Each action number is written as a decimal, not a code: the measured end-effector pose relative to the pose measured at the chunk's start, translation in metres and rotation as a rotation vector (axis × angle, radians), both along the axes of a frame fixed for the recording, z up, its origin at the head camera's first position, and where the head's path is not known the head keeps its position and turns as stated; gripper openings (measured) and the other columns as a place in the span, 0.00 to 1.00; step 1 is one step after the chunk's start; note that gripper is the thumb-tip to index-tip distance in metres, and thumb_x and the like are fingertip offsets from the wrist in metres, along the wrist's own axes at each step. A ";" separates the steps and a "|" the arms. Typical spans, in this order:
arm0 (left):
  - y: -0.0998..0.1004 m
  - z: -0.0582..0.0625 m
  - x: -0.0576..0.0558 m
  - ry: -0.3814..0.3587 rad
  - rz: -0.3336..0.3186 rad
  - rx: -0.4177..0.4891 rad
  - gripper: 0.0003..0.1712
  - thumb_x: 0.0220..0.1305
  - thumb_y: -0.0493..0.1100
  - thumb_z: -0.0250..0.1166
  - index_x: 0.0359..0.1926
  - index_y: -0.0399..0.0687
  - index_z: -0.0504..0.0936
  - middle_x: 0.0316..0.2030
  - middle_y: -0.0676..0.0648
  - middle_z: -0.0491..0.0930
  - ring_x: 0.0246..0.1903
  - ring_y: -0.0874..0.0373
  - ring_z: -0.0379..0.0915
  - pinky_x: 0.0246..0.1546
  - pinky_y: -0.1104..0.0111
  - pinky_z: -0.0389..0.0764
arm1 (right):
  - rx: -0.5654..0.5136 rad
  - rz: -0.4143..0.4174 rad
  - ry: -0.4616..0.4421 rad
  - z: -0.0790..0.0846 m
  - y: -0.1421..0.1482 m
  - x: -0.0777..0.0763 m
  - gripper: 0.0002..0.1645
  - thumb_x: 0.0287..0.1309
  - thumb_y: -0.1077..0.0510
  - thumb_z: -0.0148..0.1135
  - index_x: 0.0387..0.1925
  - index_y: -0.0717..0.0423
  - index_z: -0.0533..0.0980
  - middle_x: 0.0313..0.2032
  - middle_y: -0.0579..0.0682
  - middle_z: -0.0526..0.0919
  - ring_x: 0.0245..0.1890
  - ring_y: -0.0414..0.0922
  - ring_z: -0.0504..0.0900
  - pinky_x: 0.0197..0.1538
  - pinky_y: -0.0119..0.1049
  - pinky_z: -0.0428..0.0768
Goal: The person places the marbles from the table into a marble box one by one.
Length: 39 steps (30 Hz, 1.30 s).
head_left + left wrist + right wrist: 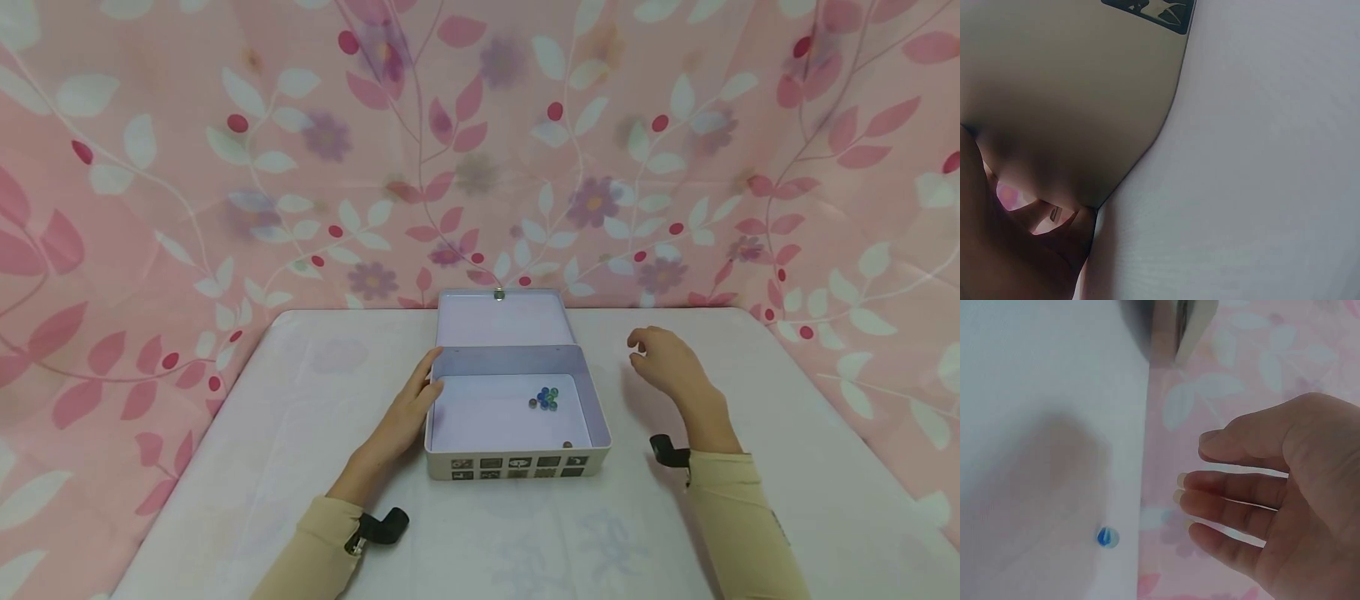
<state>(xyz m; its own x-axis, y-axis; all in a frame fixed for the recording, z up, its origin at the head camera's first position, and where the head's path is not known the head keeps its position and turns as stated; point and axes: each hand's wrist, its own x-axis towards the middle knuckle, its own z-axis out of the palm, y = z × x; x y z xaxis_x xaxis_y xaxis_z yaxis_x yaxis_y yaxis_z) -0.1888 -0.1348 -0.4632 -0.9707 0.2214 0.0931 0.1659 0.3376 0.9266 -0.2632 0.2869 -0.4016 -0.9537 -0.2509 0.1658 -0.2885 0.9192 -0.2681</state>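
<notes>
A pale tin box with small dark square pictures on its front stands on the table, its lid raised at the back. Several blue, green and brownish glass marbles lie clustered inside, and one brownish marble is by the front wall. My left hand holds the box's left side, the thumb over the rim and fingers at the outer wall. To the right of the box, my right hand hovers with loosely bent fingers, holding nothing. A blue-and-clear marble lies on the table near it, hidden in the head view.
A white cloth covers the table. Behind it hangs a pink floral curtain, close to the raised lid. Black wrist cameras sit on both sleeves.
</notes>
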 end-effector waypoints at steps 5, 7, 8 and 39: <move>0.001 0.001 0.001 -0.004 0.007 -0.006 0.34 0.77 0.57 0.45 0.79 0.70 0.46 0.79 0.57 0.45 0.76 0.41 0.49 0.72 0.39 0.54 | 0.016 -0.058 -0.063 -0.005 0.011 -0.002 0.20 0.57 0.61 0.53 0.49 0.65 0.79 0.42 0.65 0.82 0.42 0.59 0.80 0.48 0.58 0.77; 0.001 0.002 0.001 -0.002 0.005 -0.006 0.34 0.77 0.57 0.45 0.79 0.70 0.46 0.79 0.57 0.45 0.77 0.41 0.48 0.72 0.39 0.54 | 0.021 -0.080 -0.082 -0.008 0.015 -0.002 0.22 0.56 0.62 0.52 0.50 0.66 0.78 0.43 0.66 0.82 0.44 0.60 0.79 0.48 0.59 0.77; 0.001 0.002 0.001 0.000 0.004 -0.005 0.34 0.77 0.57 0.45 0.79 0.69 0.46 0.79 0.56 0.45 0.77 0.41 0.48 0.72 0.39 0.54 | 0.022 -0.090 -0.091 -0.009 0.016 -0.001 0.22 0.55 0.62 0.51 0.51 0.66 0.77 0.44 0.67 0.82 0.45 0.61 0.79 0.49 0.60 0.77; 0.000 0.001 0.001 -0.033 0.006 -0.001 0.33 0.78 0.56 0.45 0.78 0.73 0.46 0.79 0.57 0.46 0.77 0.41 0.48 0.72 0.38 0.52 | 0.011 -0.127 -0.178 -0.028 0.030 -0.003 0.11 0.56 0.65 0.49 0.31 0.61 0.79 0.33 0.59 0.81 0.32 0.54 0.75 0.33 0.45 0.74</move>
